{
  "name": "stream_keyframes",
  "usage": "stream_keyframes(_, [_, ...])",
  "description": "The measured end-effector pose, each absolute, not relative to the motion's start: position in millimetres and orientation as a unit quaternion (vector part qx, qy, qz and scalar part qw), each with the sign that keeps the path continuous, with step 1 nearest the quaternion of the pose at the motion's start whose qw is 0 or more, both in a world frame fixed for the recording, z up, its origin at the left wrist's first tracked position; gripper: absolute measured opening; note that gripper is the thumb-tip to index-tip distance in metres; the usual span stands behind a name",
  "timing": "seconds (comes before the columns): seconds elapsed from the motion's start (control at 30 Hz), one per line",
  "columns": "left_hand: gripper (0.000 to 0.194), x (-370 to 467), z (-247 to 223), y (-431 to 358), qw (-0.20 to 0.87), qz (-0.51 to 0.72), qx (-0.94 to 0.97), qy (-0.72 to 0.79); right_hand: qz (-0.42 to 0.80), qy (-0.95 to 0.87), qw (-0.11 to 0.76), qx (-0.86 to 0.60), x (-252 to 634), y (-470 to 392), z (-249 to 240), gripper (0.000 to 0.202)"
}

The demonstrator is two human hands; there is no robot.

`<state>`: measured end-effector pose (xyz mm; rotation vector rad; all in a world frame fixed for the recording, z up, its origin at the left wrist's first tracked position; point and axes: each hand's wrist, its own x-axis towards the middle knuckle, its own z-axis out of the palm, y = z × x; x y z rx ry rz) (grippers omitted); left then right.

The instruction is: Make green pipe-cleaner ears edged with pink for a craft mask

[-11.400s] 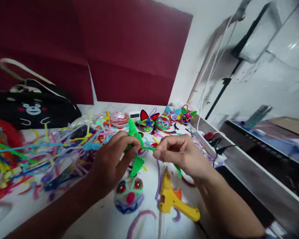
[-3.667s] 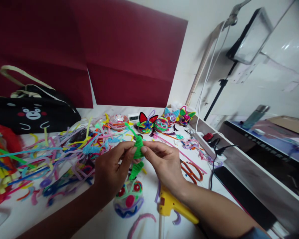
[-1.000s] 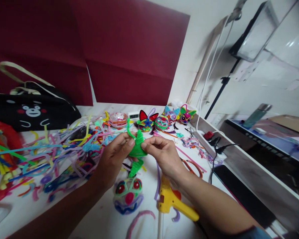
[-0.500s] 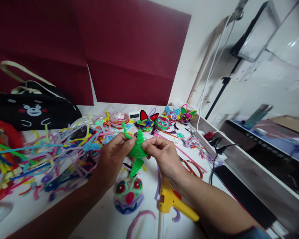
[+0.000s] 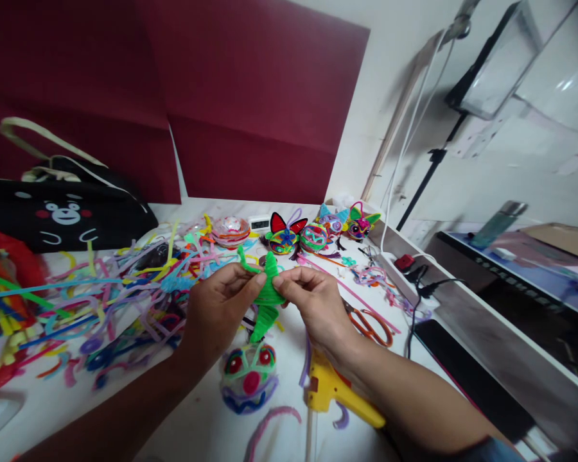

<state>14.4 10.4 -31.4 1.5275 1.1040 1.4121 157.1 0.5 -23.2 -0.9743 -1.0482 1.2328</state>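
Note:
Between my two hands is a green pipe-cleaner piece (image 5: 270, 287), wound into a pointed ear-like shape, with a loose curled end sticking up at the left. My left hand (image 5: 224, 298) pinches its left side between thumb and fingers. On the right side, my right hand (image 5: 313, 298) grips it the same way. Just below lies a second green pointed piece (image 5: 264, 323). Nearer to me sits a pipe-cleaner face ball (image 5: 249, 377) with red eyes, a red nose and a blue wavy mouth. A yellow glue gun (image 5: 340, 391) lies under my right forearm.
Loose pipe cleaners (image 5: 125, 301) are heaped at the left. Several finished face balls (image 5: 313, 236) stand at the back. Orange-handled scissors (image 5: 373, 326), a phone (image 5: 472, 378) and a power strip (image 5: 404, 276) lie to the right. A black bag (image 5: 67, 215) rests at the back left.
The green piece has turned slightly, and its loose end sits a little lower. My left hand has shifted slightly down and to the right; both hands keep their grip.

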Motion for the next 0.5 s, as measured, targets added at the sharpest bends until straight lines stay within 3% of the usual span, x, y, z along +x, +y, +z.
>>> stream_keyframes(0.1, [0.018, 14.8, -31.6, 7.6, 0.319, 0.545, 0.623, 0.462, 0.530, -0.442, 0.587, -0.422, 155.9, 0.0, -23.4, 0.015])
stream_keyframes(0.27, [0.011, 12.0, -31.3, 6.3, 0.065, 0.506, 0.715, 0.478, 0.538, -0.433, 0.585, -0.425, 153.3, -0.2, -25.6, 0.014])
stream_keyframes(0.33, [0.010, 10.2, -29.0, 6.4, 0.014, 0.495, 0.738, 0.458, 0.541, -0.432, 0.584, -0.424, 153.1, 0.4, -26.6, 0.015])
stream_keyframes(0.4, [0.010, 8.1, -25.6, 6.6, 0.022, 0.494, 0.743, 0.451, 0.541, -0.433, 0.585, -0.422, 154.1, 1.4, -26.6, 0.015])
stream_keyframes(0.5, [0.014, 5.2, -22.0, 8.9, 0.149, 0.502, 0.722, 0.452, 0.536, -0.436, 0.587, -0.420, 156.9, 2.6, -24.5, 0.017])
